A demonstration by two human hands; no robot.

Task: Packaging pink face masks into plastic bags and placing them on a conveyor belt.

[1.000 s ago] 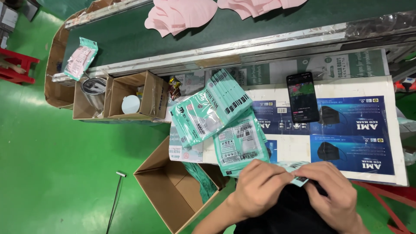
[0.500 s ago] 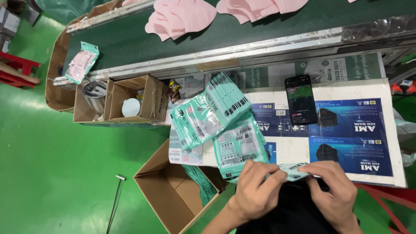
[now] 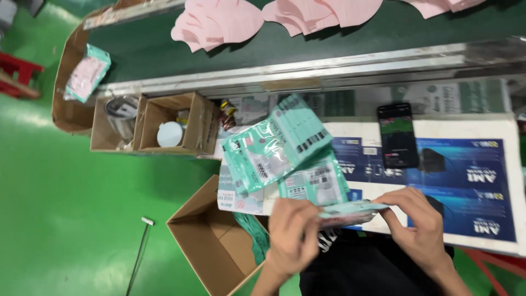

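Note:
My left hand (image 3: 293,233) and my right hand (image 3: 416,219) both grip one flat teal pouch (image 3: 350,211), held level near the front edge of the table (image 3: 509,131). Just beyond it lies a fanned stack of teal pouches (image 3: 279,145), partly overlapping another teal pouch (image 3: 315,183). Several pink masks (image 3: 219,22) lie on the dark green conveyor belt (image 3: 329,41) at the far side.
A black phone (image 3: 397,134) rests on blue printed sheets (image 3: 471,175). An open cardboard box (image 3: 211,244) sits on the green floor below the table's left end. Small cardboard boxes (image 3: 164,123) stand at the left, one holding a white round object (image 3: 170,133). A filled pouch (image 3: 87,71) lies on the belt's left end.
My hands have drawn the pouch out flatter between them, the right hand shifting right. The view has tilted slightly; everything else stays put.

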